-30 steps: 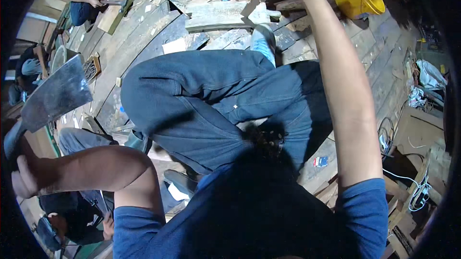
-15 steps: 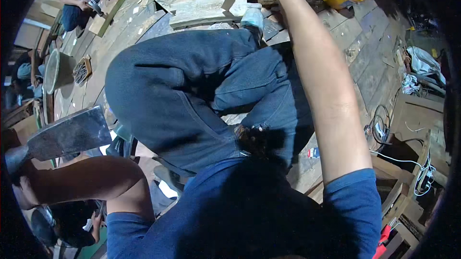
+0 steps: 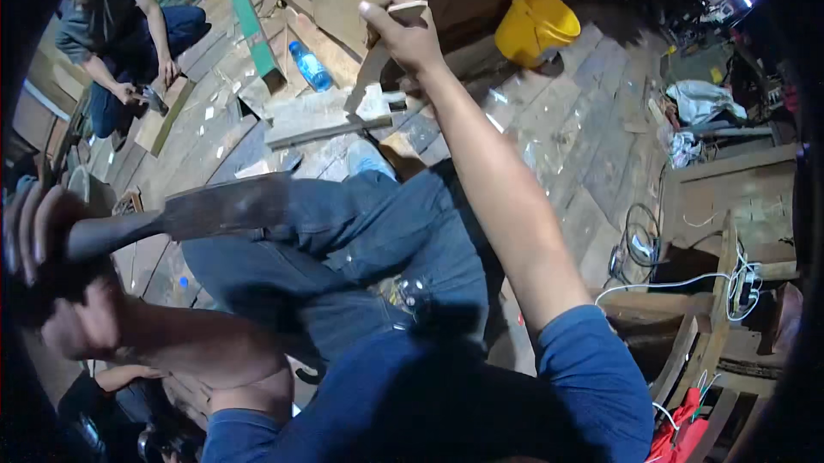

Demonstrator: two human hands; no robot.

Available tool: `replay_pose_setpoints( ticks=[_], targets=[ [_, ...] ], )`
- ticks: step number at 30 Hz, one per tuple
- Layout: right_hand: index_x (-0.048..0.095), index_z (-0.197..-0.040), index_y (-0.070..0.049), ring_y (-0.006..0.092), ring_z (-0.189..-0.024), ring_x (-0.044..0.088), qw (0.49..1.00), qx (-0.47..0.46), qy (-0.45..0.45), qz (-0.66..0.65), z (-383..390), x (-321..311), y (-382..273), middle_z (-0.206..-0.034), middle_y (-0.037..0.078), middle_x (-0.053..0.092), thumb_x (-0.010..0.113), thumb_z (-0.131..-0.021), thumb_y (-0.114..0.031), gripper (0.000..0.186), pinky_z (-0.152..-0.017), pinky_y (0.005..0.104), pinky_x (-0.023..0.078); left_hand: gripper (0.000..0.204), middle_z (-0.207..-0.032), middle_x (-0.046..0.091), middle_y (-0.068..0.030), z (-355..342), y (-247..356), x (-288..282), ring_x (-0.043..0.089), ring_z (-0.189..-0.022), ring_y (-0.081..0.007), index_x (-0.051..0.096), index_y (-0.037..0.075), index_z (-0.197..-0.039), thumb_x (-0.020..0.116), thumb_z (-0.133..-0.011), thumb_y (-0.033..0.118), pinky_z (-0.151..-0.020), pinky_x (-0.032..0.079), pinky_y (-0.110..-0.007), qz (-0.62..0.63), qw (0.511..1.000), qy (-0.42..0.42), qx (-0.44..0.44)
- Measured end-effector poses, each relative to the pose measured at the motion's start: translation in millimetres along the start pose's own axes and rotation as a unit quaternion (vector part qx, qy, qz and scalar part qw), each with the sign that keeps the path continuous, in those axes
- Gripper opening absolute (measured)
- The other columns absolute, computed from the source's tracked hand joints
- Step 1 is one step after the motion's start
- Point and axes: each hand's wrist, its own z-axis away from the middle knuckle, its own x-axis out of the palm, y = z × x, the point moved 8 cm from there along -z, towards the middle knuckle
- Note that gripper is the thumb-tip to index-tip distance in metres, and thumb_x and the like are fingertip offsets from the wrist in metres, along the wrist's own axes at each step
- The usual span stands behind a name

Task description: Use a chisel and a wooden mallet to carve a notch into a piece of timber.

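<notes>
My left hand is wrapped round the rounded handle of a cleaver. Its broad, dark blade is raised over my left thigh and points right, slightly blurred. Ahead, my right arm is stretched out and my right hand grips a thin strip of wood near its top. The strip slants down to a pale, rough timber block lying on the floor. My fingers hide part of the strip. My foot rests just in front of the block.
Behind the block are a blue bottle and a green beam. A yellow bucket stands ahead right. At far left a person holds a hammer over a board. White cable crosses wooden frames at right.
The view has shifted upward and right, bringing my right hand and the strip into sight. The cleaver has risen and swung forward above my left leg.
</notes>
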Motion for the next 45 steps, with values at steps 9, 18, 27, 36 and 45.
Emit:
replay_pose_setpoints(
  ticks=[9,18,27,36,45],
  targets=[
    [0.053,-0.062,-0.004,0.0084,-0.046,0.049,0.997,0.071,0.002,-0.014,-33.6,17.6,-4.6,-0.053,0.001,0.051,0.057,-0.091,-0.032,0.040,-0.044,0.0228,0.037,0.025,-0.084,0.050,-0.0038,-51.8,-88.3,-123.5,0.044,-0.073,-0.0136,0.052,0.001,-0.106,0.056,-0.091,0.019,-0.065,0.037,-0.027,-0.122,0.973,0.195,0.031],
    [0.048,-0.063,0.001,0.0156,-0.055,0.047,0.998,0.026,-0.045,-0.031,-36.6,4.6,-17.6,-0.058,0.007,0.048,0.042,-0.094,-0.030,0.044,-0.055,0.0296,0.042,0.022,-0.083,0.048,-0.0051,-48.9,-143.1,-214.6,0.045,-0.077,-0.0167,0.052,0.005,-0.096,0.057,-0.092,0.025,-0.073,0.037,-0.031,-0.059,0.976,0.208,-0.011],
    [0.052,-0.058,0.000,0.0110,-0.045,0.045,0.993,0.050,-0.051,-0.096,-28.4,26.7,-2.2,-0.050,0.004,0.048,0.045,-0.094,-0.033,0.049,-0.044,0.0254,0.036,0.020,-0.076,0.059,-0.0027,-26.0,-161.0,-247.6,0.057,-0.064,-0.0127,0.059,0.004,-0.095,0.070,-0.082,0.015,-0.054,0.044,-0.024,-0.361,0.854,0.370,-0.061],
    [0.042,-0.061,-0.004,0.0145,-0.043,0.035,0.981,-0.011,-0.046,-0.189,-12.7,2.6,-19.6,-0.049,0.006,0.039,0.038,-0.092,-0.023,0.037,-0.049,0.0310,0.038,0.021,-0.072,0.062,-0.0018,-63.4,-151.9,-184.7,0.060,-0.065,-0.0093,0.063,0.000,-0.089,0.076,-0.074,0.007,-0.061,0.048,-0.024,-0.416,0.864,0.238,0.154],
    [0.041,-0.061,-0.004,0.0155,-0.046,0.035,0.980,-0.012,-0.104,-0.170,5.0,29.6,-18.8,-0.051,0.008,0.040,0.036,-0.092,-0.025,0.037,-0.051,0.0324,0.037,0.012,-0.070,0.053,-0.0064,-30.3,-157.5,-228.0,0.051,-0.061,-0.0153,0.053,0.004,-0.083,0.061,-0.083,0.013,-0.059,0.044,-0.030,-0.165,0.914,0.335,0.157]
  ],
)
